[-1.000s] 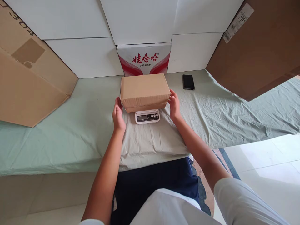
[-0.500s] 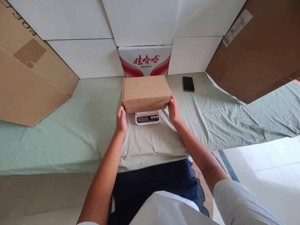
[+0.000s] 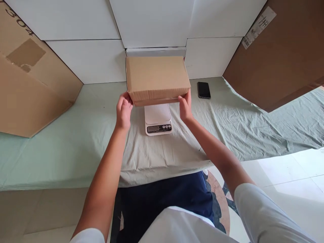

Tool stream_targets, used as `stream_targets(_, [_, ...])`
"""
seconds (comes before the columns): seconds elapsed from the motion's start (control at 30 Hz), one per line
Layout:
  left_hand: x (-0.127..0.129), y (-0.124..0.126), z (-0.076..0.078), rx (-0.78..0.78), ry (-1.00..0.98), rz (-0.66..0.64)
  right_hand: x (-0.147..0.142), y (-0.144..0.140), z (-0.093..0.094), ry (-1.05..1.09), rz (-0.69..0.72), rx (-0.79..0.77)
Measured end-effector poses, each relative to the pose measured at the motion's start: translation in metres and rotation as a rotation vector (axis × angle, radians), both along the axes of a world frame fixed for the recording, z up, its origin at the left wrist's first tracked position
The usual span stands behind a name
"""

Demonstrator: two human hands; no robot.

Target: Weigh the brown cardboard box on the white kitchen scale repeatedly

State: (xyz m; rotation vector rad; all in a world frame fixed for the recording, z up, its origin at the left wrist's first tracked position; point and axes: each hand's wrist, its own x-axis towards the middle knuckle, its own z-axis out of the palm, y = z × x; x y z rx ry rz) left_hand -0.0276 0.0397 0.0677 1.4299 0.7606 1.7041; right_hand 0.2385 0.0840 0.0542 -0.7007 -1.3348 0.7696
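Observation:
A closed brown cardboard box [image 3: 157, 78] hangs in the air above a small white digital scale [image 3: 157, 118]. My left hand [image 3: 124, 110] grips the box's lower left corner and my right hand [image 3: 185, 107] grips its lower right corner. The scale's platform is bare, and its display and buttons face me. The scale rests on a pale green sheet [image 3: 76, 141] that covers the table.
A black phone [image 3: 204, 89] lies on the sheet to the right of the box. Large brown cardboard sheets lean at the left [image 3: 30, 77] and right [image 3: 280, 50]. White panels [image 3: 88, 60] line the back. A white carton [image 3: 155, 51] stands behind the box, mostly hidden.
Both hands closed on the box's lower corners and lifted it off the scale, up and slightly away from me. The scale's platform is now uncovered.

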Motion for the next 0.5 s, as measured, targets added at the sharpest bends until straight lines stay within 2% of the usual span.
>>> stream_targets(0.1, [0.000,0.039,0.001,0.026,-0.050,0.006,-0.014,0.034,0.002,0.035,-0.062,0.061])
stream_targets(0.17, [0.002,0.063,-0.011,0.001,-0.089,0.065,-0.025,0.053,-0.003,0.058,-0.075,0.053])
stream_targets(0.23, [0.005,0.080,-0.030,-0.072,-0.131,0.147,-0.034,0.067,-0.013,0.065,-0.076,0.010])
stream_targets(0.37, [0.008,0.091,-0.063,-0.260,-0.104,0.234,-0.039,0.078,-0.034,0.036,-0.070,-0.123])
stream_targets(0.5, [0.011,0.091,-0.075,-0.309,-0.098,0.209,-0.035,0.081,-0.046,0.042,-0.067,-0.205])
